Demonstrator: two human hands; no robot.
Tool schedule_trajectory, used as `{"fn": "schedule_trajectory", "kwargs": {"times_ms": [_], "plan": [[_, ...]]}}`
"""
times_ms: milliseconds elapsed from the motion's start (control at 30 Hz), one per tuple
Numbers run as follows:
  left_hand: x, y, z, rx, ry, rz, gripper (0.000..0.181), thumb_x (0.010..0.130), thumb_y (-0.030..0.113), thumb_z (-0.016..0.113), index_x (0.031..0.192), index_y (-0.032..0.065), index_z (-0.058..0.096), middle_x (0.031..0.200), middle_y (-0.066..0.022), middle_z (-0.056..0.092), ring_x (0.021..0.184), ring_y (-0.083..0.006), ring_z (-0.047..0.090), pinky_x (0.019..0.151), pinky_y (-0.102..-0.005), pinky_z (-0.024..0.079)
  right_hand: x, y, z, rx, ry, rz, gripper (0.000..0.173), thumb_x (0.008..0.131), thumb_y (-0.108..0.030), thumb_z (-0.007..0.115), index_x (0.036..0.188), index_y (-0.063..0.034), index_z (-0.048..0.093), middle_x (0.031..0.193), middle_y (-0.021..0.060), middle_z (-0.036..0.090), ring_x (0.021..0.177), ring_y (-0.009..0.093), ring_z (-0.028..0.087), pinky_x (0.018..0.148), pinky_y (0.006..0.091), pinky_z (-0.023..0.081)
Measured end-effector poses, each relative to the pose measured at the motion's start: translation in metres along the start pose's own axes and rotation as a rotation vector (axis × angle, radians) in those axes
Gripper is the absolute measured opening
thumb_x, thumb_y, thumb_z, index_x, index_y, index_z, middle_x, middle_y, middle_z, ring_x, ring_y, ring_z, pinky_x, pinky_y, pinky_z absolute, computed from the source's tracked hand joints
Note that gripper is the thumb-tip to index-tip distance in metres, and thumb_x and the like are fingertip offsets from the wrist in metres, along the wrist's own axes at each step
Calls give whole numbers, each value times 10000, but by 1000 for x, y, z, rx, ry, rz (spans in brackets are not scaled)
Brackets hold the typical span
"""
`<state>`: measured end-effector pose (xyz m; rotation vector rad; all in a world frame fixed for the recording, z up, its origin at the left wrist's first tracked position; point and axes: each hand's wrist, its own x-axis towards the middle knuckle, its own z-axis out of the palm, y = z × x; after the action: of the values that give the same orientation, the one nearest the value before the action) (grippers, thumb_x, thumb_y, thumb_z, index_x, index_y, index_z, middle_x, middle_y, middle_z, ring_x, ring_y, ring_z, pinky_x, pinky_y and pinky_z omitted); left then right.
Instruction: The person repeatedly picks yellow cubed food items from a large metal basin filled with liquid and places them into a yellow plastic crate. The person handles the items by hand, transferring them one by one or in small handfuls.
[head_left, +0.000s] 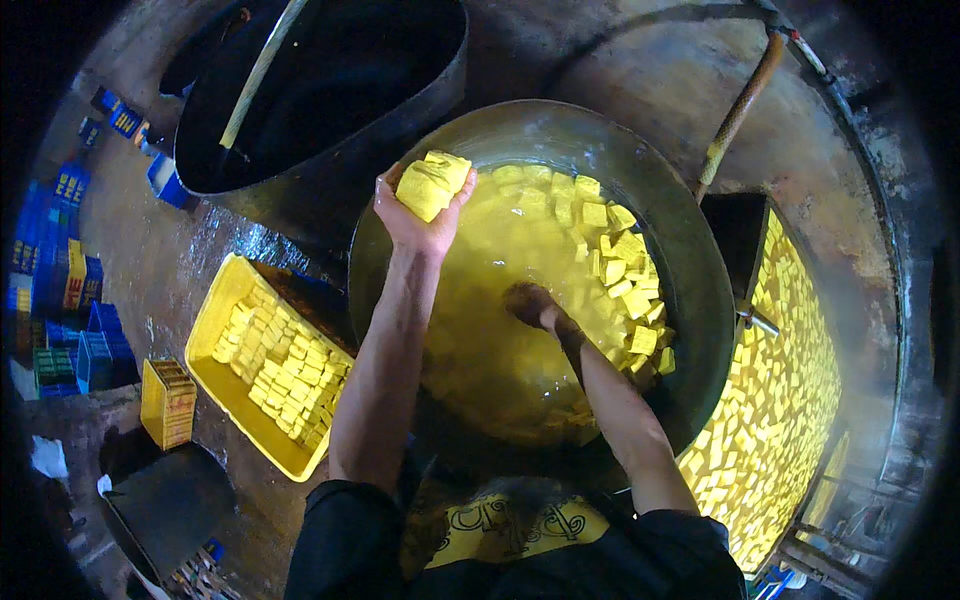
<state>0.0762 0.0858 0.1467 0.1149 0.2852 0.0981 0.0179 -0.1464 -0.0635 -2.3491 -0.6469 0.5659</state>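
Yellow blocks (433, 184), which look like tofu, rest in my raised left hand (420, 214) above the left rim of a large round metal pan (697, 300). Murky yellow liquid (487, 360) fills much of the pan. My right hand (531, 304) is partly sunk in this liquid near the pan's middle, its fingers hidden. More yellow blocks (637, 300) are heaped along the pan's right side, some above the liquid and some under it.
Left of the pan stands a yellow plastic crate (202, 352) with rows of yellow blocks. A dark oval vat (450, 97) lies beyond. At right, a big tank holds many floating yellow blocks (765, 390). A hose (739, 112) hangs above it. Blue crates (97, 352) stand far left.
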Motion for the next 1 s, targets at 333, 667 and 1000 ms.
{"fn": "schedule_trajectory", "kwargs": {"times_ms": [333,667,1000], "plan": [[-41,36,8,-59,63,41,313,849,301,433,1024,79,565,1026,-100,577,1005,-290,520,857,-484,415,-10,-137,96,-380,190,-193,261,827,-303,571,911,-69,648,831,143,637,798,284,626,653,421,494],[-113,150,-24,-3,18,223,461,812,337,520,1153,27,537,1155,-167,534,1101,-355,489,949,-521,399,17,-178,-29,1072,-359,287,358,862,-273,597,1114,-21,566,899,49,635,704,155,588,614,279,507],[-145,186,-114,114,240,166,419,812,362,498,1128,93,556,1015,-96,595,935,-263,582,838,-401,478,56,-401,-41,463,-246,-286,208,717,-70,746,877,6,636,800,-2,600,715,55,543,630,206,446]]}}
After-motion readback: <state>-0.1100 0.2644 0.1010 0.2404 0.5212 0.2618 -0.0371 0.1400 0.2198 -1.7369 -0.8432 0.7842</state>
